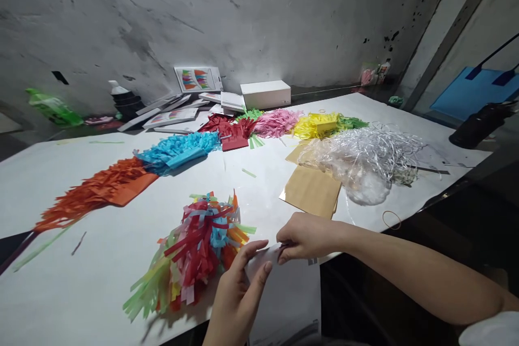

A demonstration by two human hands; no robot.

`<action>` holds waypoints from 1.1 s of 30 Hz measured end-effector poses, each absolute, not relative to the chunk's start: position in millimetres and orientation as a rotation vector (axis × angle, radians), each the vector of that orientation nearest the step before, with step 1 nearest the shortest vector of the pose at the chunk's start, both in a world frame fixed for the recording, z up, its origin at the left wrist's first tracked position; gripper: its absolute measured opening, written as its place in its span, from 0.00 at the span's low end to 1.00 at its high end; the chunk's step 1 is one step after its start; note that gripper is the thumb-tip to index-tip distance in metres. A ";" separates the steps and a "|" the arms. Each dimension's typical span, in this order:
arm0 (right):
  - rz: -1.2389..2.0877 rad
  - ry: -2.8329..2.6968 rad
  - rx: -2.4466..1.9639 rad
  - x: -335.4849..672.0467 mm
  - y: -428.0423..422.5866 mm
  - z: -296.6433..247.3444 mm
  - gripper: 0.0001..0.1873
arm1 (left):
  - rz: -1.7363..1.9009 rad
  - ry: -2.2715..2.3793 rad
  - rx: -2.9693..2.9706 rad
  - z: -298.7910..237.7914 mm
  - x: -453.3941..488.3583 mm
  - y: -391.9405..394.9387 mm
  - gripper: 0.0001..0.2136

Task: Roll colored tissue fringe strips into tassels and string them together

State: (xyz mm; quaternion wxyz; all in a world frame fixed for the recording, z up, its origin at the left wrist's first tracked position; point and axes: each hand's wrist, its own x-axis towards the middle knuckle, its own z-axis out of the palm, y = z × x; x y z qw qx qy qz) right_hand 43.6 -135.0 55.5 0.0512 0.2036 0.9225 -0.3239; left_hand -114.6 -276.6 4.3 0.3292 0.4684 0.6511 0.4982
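Observation:
My left hand is curled around the top end of a white printed package at the table's front edge, thumb and fingers on either side. Whether the package is a stiff box or a soft packet I cannot tell. With its fingers pinched together, my right hand grips the package's upper edge; the fingertips are partly hidden. Just left of my hands lies a bunch of multicoloured tissue-paper tassels, in red, blue, green, orange and yellow.
Fringed tissue bundles curve across the white-covered table: orange, blue, dark red, pink, yellow. Brown cards and silvery string in plastic lie right. Flat printed boxes and a white box stand behind.

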 end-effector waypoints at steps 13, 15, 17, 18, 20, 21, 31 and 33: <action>-1.284 2.786 0.583 56.3 -137.5 39.9 0.13 | 1.272 1.541 0.989 4.5 -119.8 -273.3 0.17; -1.359 2.789 0.633 62.8 -140.0 37.3 0.13 | 1.311 1.465 0.866 2.7 -122.0 -273.8 0.17; -1.504 2.792 0.738 69.2 -144.8 32.6 0.10 | 1.318 1.365 0.651 -0.6 -124.0 -274.1 0.19; -1.608 2.785 0.817 71.6 -148.3 28.8 0.09 | 1.318 1.329 0.554 -2.5 -124.8 -274.4 0.20; -1.862 2.735 1.030 73.7 -157.0 17.7 0.09 | 1.329 1.305 0.446 -5.7 -126.0 -276.0 0.22; -1.996 2.690 1.152 73.2 -162.0 10.6 0.11 | 1.338 1.326 0.444 -7.0 -126.2 -277.5 0.23; -2.580 2.498 1.542 64.2 -200.3 -41.0 0.34 | 1.338 1.538 0.598 -20.6 -126.1 -288.2 0.25; -2.585 2.545 1.448 69.3 -201.0 -39.7 0.32 | 1.297 1.394 0.427 -24.3 -127.6 -287.8 0.25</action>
